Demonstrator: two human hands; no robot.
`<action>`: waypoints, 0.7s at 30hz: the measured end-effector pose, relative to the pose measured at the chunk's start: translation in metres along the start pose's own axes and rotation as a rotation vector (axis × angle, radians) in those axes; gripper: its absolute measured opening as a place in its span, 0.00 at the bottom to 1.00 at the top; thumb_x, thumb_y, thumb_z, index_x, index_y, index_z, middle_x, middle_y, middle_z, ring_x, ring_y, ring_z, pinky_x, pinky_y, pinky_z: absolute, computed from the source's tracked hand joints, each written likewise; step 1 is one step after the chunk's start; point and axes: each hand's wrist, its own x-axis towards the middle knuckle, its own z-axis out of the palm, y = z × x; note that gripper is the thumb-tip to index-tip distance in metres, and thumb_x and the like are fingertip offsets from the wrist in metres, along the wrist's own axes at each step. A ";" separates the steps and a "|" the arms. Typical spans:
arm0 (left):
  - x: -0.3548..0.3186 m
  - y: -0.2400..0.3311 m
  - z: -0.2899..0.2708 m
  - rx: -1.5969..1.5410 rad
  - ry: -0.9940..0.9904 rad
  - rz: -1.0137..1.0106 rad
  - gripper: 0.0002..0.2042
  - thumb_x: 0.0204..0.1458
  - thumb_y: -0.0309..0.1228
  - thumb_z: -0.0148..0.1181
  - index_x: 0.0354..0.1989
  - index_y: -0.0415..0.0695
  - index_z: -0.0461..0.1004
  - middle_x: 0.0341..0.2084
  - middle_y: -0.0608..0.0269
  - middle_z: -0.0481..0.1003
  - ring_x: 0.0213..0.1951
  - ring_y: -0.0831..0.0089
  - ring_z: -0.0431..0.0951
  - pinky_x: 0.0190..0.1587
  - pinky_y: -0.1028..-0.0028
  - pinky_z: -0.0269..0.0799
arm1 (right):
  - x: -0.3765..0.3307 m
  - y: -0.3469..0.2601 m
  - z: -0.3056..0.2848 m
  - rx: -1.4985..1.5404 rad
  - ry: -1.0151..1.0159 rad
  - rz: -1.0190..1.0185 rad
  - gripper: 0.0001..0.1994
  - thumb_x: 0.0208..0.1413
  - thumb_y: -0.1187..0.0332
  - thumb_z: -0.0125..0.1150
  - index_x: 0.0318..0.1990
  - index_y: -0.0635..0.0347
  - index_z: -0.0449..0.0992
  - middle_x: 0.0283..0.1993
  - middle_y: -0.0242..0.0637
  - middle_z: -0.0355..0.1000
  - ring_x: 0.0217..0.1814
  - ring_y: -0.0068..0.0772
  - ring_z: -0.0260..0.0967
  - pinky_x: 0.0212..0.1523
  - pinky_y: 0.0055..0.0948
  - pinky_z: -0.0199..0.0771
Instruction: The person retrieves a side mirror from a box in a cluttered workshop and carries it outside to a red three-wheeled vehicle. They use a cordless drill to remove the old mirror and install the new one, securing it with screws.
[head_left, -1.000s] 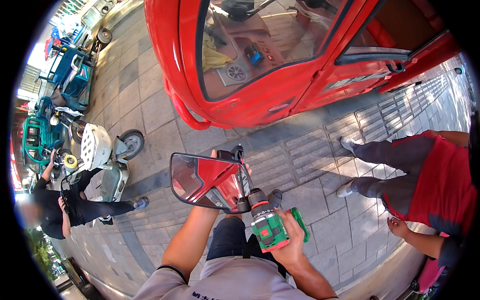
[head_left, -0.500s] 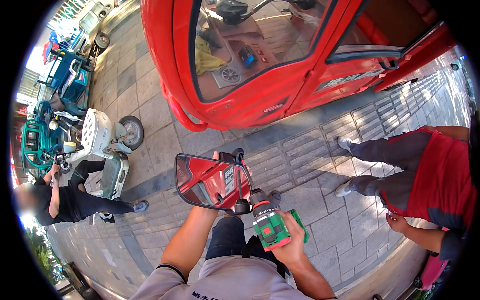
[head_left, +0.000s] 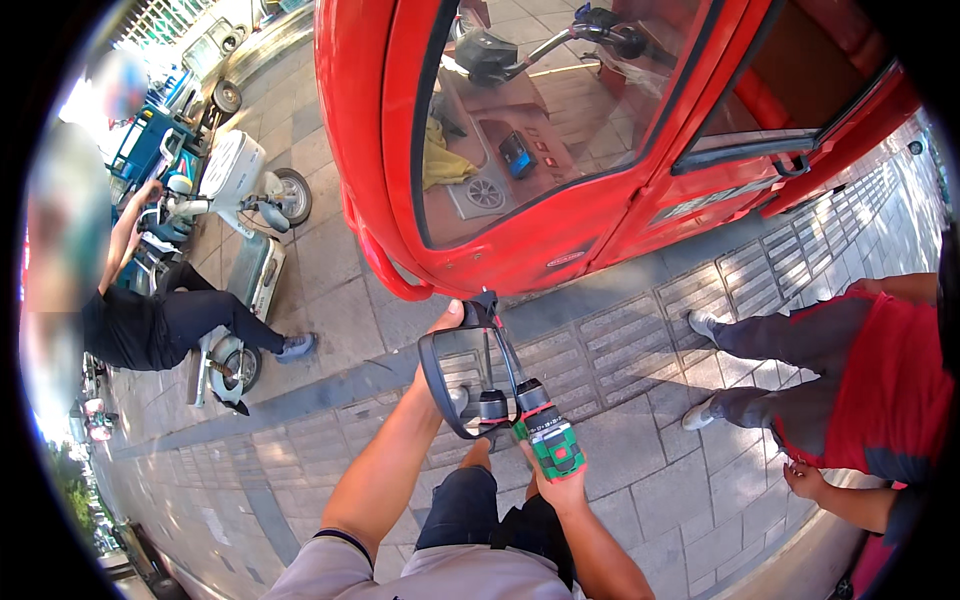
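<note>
A black-rimmed side mirror (head_left: 462,360) is held up in front of me, its glass reflecting the drill and paving. My left hand (head_left: 447,322) is closed round its far end, by the black mounting bracket (head_left: 482,312); the mirror hides most of those fingers. Below the mirror's right side, my right hand (head_left: 562,486) grips a green and red cordless drill (head_left: 552,445). From its black chuck (head_left: 533,396) a long thin bit (head_left: 507,350) runs up to the bracket. Whether the tip touches a screw there is too small to tell.
Just ahead stands a red enclosed three-wheeler (head_left: 520,265) with a large window. At right is a person in a red top (head_left: 885,375). At left a person in dark clothes (head_left: 140,325) straddles a white scooter (head_left: 235,175). Paving slabs (head_left: 640,490) lie underneath.
The mirror has turned, showing paving instead of the red vehicle. The drill has swung in line with the bracket, its bit now reaching up to it. The scooter has shifted forward at left.
</note>
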 end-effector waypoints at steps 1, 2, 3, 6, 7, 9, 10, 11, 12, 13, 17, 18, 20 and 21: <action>0.006 0.003 0.002 0.050 0.002 0.048 0.30 0.56 0.59 0.62 0.45 0.38 0.75 0.37 0.50 0.80 0.37 0.59 0.84 0.40 0.59 0.84 | 0.005 0.002 0.006 0.026 0.001 0.031 0.12 0.56 0.75 0.71 0.47 0.63 0.79 0.38 0.36 0.80 0.39 0.28 0.78 0.41 0.29 0.77; 0.011 0.002 0.005 0.088 0.068 0.149 0.25 0.61 0.56 0.58 0.41 0.41 0.73 0.27 0.61 0.76 0.27 0.72 0.78 0.30 0.70 0.78 | 0.011 0.005 0.013 -0.001 0.017 -0.049 0.10 0.56 0.75 0.71 0.45 0.62 0.80 0.39 0.35 0.80 0.40 0.26 0.77 0.40 0.29 0.77; 0.014 0.005 0.007 0.124 0.078 0.182 0.25 0.61 0.56 0.58 0.42 0.41 0.73 0.28 0.61 0.76 0.28 0.72 0.78 0.31 0.70 0.78 | 0.015 0.004 0.016 0.015 0.018 -0.013 0.10 0.56 0.75 0.71 0.45 0.62 0.80 0.39 0.35 0.80 0.40 0.25 0.77 0.40 0.29 0.77; 0.018 0.012 0.014 0.201 0.072 0.266 0.25 0.61 0.55 0.58 0.47 0.41 0.71 0.31 0.61 0.76 0.32 0.73 0.78 0.35 0.71 0.78 | 0.026 -0.004 0.024 0.049 0.022 0.044 0.10 0.56 0.75 0.71 0.44 0.62 0.79 0.39 0.34 0.80 0.41 0.25 0.77 0.39 0.29 0.77; 0.020 0.013 0.013 0.204 0.069 0.275 0.26 0.61 0.55 0.58 0.48 0.41 0.71 0.31 0.61 0.76 0.32 0.72 0.78 0.36 0.71 0.77 | 0.030 -0.009 0.026 0.053 0.024 0.029 0.10 0.56 0.76 0.71 0.44 0.62 0.79 0.39 0.34 0.80 0.40 0.25 0.77 0.39 0.29 0.77; 0.023 0.014 0.012 0.208 0.064 0.294 0.26 0.61 0.54 0.59 0.50 0.40 0.70 0.31 0.60 0.76 0.33 0.72 0.78 0.37 0.70 0.77 | 0.033 -0.010 0.028 0.068 0.027 0.037 0.10 0.56 0.76 0.71 0.44 0.62 0.79 0.39 0.33 0.79 0.40 0.24 0.77 0.39 0.29 0.77; 0.024 0.015 0.011 0.195 0.059 0.294 0.26 0.61 0.53 0.59 0.50 0.40 0.70 0.31 0.60 0.76 0.33 0.72 0.78 0.37 0.70 0.77 | 0.033 -0.008 0.028 0.081 0.027 0.060 0.10 0.56 0.76 0.71 0.44 0.62 0.79 0.39 0.33 0.79 0.40 0.24 0.77 0.39 0.29 0.77; 0.025 0.015 0.011 0.182 0.054 0.294 0.26 0.61 0.53 0.59 0.51 0.39 0.69 0.31 0.60 0.76 0.33 0.71 0.78 0.38 0.70 0.77 | 0.034 -0.007 0.029 0.093 0.028 0.083 0.10 0.56 0.76 0.71 0.44 0.62 0.79 0.39 0.33 0.79 0.40 0.24 0.77 0.40 0.29 0.77; 0.025 0.016 0.013 0.170 0.046 0.293 0.26 0.62 0.52 0.59 0.52 0.39 0.69 0.32 0.60 0.76 0.33 0.71 0.78 0.38 0.70 0.77 | 0.035 -0.008 0.029 0.081 0.025 0.078 0.10 0.56 0.76 0.71 0.44 0.62 0.79 0.39 0.33 0.79 0.40 0.24 0.76 0.40 0.29 0.77; 0.025 0.018 0.013 0.168 0.048 0.289 0.26 0.62 0.52 0.59 0.52 0.39 0.69 0.32 0.59 0.76 0.33 0.71 0.78 0.38 0.70 0.77 | 0.037 -0.011 0.028 0.068 0.022 0.073 0.10 0.56 0.76 0.71 0.44 0.62 0.79 0.39 0.33 0.79 0.40 0.24 0.76 0.40 0.29 0.76; 0.026 0.025 0.016 0.174 0.058 0.280 0.25 0.62 0.50 0.58 0.53 0.40 0.68 0.32 0.59 0.76 0.33 0.71 0.78 0.37 0.70 0.76 | 0.042 -0.006 0.028 -0.002 -0.008 0.023 0.09 0.57 0.75 0.70 0.44 0.62 0.78 0.39 0.33 0.79 0.40 0.24 0.76 0.39 0.28 0.76; 0.025 0.026 0.017 0.178 0.064 0.280 0.24 0.63 0.50 0.58 0.53 0.40 0.68 0.31 0.60 0.76 0.33 0.71 0.78 0.37 0.70 0.76 | 0.043 -0.007 0.029 0.007 -0.005 0.028 0.09 0.57 0.75 0.70 0.44 0.62 0.78 0.39 0.33 0.79 0.40 0.24 0.76 0.39 0.28 0.76; 0.025 0.029 0.019 0.192 0.068 0.279 0.24 0.63 0.50 0.58 0.52 0.40 0.69 0.31 0.60 0.76 0.33 0.71 0.78 0.37 0.70 0.76 | 0.045 -0.010 0.030 0.025 0.000 0.037 0.09 0.57 0.74 0.70 0.44 0.62 0.79 0.39 0.33 0.79 0.40 0.24 0.76 0.39 0.28 0.75; 0.026 0.029 0.020 0.198 0.071 0.277 0.24 0.63 0.50 0.58 0.52 0.40 0.69 0.31 0.60 0.76 0.33 0.71 0.78 0.37 0.70 0.76 | 0.045 -0.009 0.030 0.013 0.000 0.042 0.09 0.57 0.74 0.70 0.44 0.62 0.78 0.38 0.33 0.79 0.40 0.24 0.76 0.39 0.29 0.75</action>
